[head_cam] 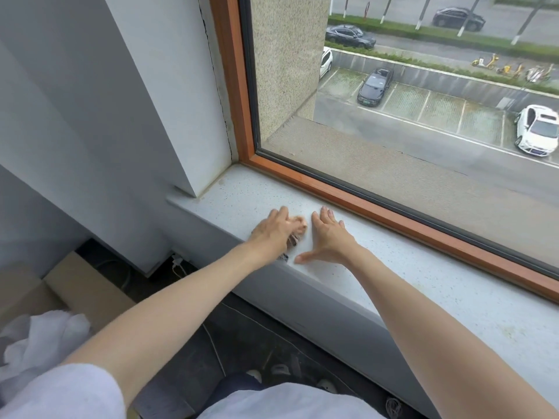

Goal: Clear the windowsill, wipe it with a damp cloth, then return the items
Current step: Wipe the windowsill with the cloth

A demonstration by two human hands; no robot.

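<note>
The speckled white windowsill (393, 267) runs from the left wall corner to the lower right under an orange-framed window. My left hand (273, 229) lies over a small tan and dark object (298, 228) near the sill's front edge; most of that object is hidden under the hand, and I cannot tell what it is or whether the fingers curl round it. Just to its right, my right hand (328, 237) rests flat on the sill, fingers straight and thumb spread out.
An open cardboard box (78, 285) with white cloth (45, 334) stands on the floor at the lower left. A white charger and cable (177, 263) sit by the wall under the sill. The window frame (363, 204) borders the sill's far edge.
</note>
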